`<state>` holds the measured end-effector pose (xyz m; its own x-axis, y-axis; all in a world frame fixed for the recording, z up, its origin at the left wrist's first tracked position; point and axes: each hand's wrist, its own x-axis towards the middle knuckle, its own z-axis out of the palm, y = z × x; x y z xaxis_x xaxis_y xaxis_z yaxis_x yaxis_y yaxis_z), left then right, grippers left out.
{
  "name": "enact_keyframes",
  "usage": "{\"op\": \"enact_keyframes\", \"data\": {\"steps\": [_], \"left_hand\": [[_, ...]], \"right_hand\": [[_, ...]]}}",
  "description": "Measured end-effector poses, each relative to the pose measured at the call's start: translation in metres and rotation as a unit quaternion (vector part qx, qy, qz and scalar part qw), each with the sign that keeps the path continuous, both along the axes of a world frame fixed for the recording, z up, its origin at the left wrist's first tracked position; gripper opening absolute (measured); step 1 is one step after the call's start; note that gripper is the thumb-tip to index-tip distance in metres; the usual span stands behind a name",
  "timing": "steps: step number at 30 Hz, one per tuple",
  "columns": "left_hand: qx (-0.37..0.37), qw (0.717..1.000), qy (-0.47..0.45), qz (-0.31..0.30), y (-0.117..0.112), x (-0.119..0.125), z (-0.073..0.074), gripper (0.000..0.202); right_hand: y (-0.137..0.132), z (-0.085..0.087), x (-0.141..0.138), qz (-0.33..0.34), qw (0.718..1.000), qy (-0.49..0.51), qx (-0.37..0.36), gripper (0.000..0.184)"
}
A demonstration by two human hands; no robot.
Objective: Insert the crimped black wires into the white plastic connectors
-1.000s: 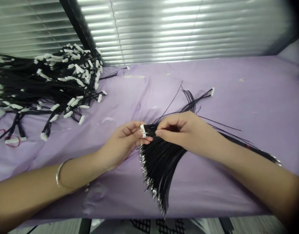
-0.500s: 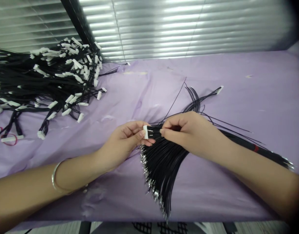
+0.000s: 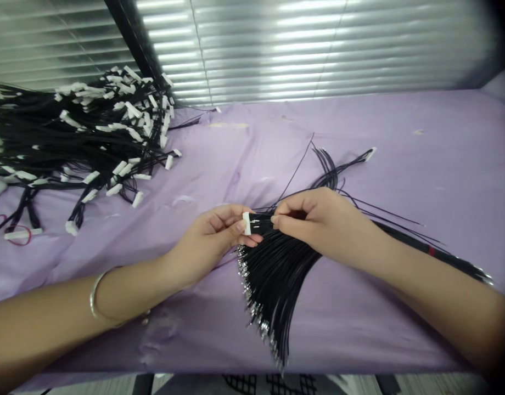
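Pinching plug (image 3: 246, 223) and wires (image 3: 261, 221) near the middle of the front edge of the bench (image 3: 400, 164).
Grips the small white plug between thumb and forefinger of the left hand (image 3: 213, 233); nips the black wires entering it with closed fingertips of the right hand (image 3: 318, 222), over a fanned wire bundle (image 3: 273, 274). Heap of plugged wires (image 3: 71, 137) at far left corner.

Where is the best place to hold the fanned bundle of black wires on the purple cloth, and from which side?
Probably grip the bundle of black wires at its narrow, gathered part near the red band, coming from above and closing across the strands. There the wires lie tight together; toward the metal tips they spread loose and would slip apart.
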<state>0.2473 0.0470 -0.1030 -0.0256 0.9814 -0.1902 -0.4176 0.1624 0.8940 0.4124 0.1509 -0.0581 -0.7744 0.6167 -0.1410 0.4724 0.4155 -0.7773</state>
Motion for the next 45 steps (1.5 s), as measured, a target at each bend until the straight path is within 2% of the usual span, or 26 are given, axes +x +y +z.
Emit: {"op": "enact_keyframes", "data": {"steps": [29, 45], "left_hand": [[-0.011, 1.0, 0.012, 0.0, -0.0003, -0.0007, 0.0014, 0.01], [-0.013, 1.0, 0.011, 0.005, -0.0001, -0.0012, 0.0008, 0.013]], "right_hand": [[-0.0034, -0.0027, 0.0004, 0.006, 0.999, 0.036, 0.036, 0.017], [0.0004, -0.0078, 0.0023, 0.046, 0.997, 0.043, 0.048, 0.014]]}}
